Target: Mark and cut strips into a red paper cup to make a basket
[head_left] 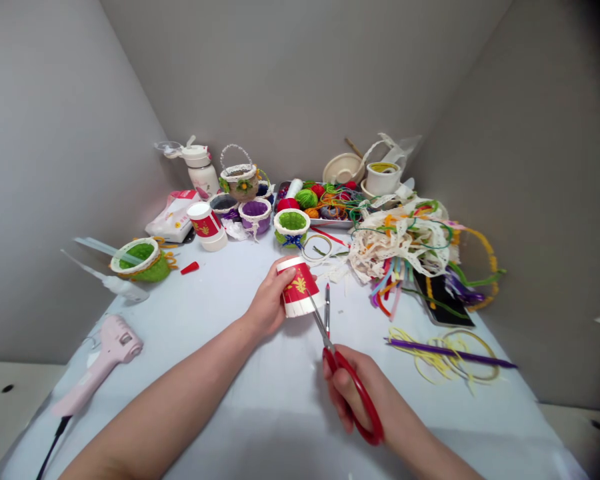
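Observation:
My left hand (271, 299) is wrapped round a red and white paper cup (298, 288) with a gold print, its thumb lying across the side. Several short slits run along the cup's lower rim, which faces me. In my right hand (353, 387) are red-handled scissors (363, 407), with fingers through the loops. Their blades reach up to the cup's right side by the rim; whether they are cutting into it I cannot tell. Just behind the blades a pen (327, 307) lies on the white table (220, 393).
At left are a pink glue gun (110, 343), a glue bottle (123, 288) and a green basket (145, 261). More small baskets (255, 217) and a yarn tray (325, 223) stand behind. Lace and ribbons (405, 240), a phone (443, 303) and a purple pencil (450, 352) lie at right.

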### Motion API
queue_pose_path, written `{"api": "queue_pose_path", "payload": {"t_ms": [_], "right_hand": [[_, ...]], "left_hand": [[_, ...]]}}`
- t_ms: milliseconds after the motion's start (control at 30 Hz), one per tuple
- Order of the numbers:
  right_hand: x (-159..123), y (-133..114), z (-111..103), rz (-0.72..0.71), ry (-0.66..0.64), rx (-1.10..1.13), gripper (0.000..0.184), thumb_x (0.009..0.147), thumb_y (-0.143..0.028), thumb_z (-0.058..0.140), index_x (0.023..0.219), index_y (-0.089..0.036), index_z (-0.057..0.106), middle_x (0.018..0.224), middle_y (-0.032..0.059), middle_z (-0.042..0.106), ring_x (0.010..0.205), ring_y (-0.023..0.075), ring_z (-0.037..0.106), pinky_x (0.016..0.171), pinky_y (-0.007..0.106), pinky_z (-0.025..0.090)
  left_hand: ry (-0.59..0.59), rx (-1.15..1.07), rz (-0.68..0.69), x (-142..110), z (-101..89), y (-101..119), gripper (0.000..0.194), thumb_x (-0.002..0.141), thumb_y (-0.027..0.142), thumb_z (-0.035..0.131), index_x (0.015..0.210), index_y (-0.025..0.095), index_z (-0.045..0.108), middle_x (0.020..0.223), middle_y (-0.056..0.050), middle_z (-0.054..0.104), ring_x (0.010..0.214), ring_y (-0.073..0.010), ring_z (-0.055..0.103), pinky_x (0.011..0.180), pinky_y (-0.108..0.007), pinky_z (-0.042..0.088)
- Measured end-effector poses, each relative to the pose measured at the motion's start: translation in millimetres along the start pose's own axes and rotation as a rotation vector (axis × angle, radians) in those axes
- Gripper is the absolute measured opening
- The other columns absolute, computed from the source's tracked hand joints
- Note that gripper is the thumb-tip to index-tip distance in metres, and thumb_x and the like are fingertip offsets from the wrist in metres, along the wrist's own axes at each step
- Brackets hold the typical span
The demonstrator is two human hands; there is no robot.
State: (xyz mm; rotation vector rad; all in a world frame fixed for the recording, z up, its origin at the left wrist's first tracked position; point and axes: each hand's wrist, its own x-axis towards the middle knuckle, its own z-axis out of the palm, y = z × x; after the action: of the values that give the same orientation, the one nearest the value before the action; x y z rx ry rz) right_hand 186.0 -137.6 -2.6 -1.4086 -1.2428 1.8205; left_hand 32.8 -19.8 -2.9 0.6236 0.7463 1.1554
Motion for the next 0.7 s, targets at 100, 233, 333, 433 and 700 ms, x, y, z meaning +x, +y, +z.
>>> {"api": "queue_pose_path", "payload": {"t_ms": [100, 233, 333, 433, 700], "right_hand": [[0.5, 2.4, -1.1, -0.062, -0.025, 0.023, 0.079, 0.06, -0.095, 0.044, 0.081, -0.019, 0.048, 0.051, -0.0062, 0.047, 0.037, 0.0065, 0.042, 0.036, 0.018, 0.033], [-0.6, 4.9, -3.0, -0.114, -0.044, 0.051, 0.074, 0.069, -0.09, 0.044, 0.086, -0.018, 0.048, 0.058, -0.004, 0.051, 0.044, 0.0079, 0.048, 0.043, 0.02, 0.04], [-1.3, 6.1, -2.9, -0.132, -0.055, 0.057, 0.072, 0.072, -0.088, 0.044, 0.089, -0.017, 0.049, 0.061, -0.003, 0.053, 0.046, 0.0083, 0.051, 0.045, 0.02, 0.039], [-0.7, 6.0, -1.4, -0.123, -0.035, 0.082, 0.075, 0.068, -0.09, 0.045, 0.086, -0.018, 0.049, 0.057, -0.0039, 0.052, 0.044, 0.0076, 0.049, 0.043, 0.02, 0.039], [1.1, -0.9, 3.2, 0.031, 0.033, 0.089, 0.079, 0.054, -0.096, 0.049, 0.076, -0.02, 0.046, 0.045, -0.008, 0.046, 0.032, 0.0059, 0.04, 0.033, 0.017, 0.031]], "left_hand": [[-0.052, 0.011, -0.023, -1.8, 0.6, -0.8, 0.042, 0.079, 0.031, 0.072, 0.114, 0.019, 0.053, 0.106, -0.008, 0.068, 0.092, -0.0239, 0.069, 0.081, -0.04, 0.057], [-0.128, 0.02, -0.065, -6.2, 4.3, -3.0, 0.046, 0.076, 0.031, 0.075, 0.113, 0.02, 0.052, 0.105, -0.007, 0.068, 0.093, -0.0247, 0.069, 0.082, -0.04, 0.056], [-0.139, 0.012, -0.081, -8.4, 6.6, -4.1, 0.047, 0.074, 0.031, 0.076, 0.113, 0.02, 0.051, 0.105, -0.006, 0.067, 0.095, -0.0254, 0.069, 0.083, -0.042, 0.056], [-0.138, 0.005, -0.08, -8.7, 6.8, -5.2, 0.049, 0.075, 0.033, 0.076, 0.114, 0.02, 0.051, 0.104, -0.006, 0.068, 0.094, -0.0246, 0.069, 0.083, -0.042, 0.056], [-0.143, 0.003, -0.068, -7.7, 4.7, -6.6, 0.048, 0.076, 0.034, 0.076, 0.114, 0.021, 0.05, 0.106, -0.006, 0.067, 0.094, -0.0241, 0.069, 0.082, -0.04, 0.056]]}}
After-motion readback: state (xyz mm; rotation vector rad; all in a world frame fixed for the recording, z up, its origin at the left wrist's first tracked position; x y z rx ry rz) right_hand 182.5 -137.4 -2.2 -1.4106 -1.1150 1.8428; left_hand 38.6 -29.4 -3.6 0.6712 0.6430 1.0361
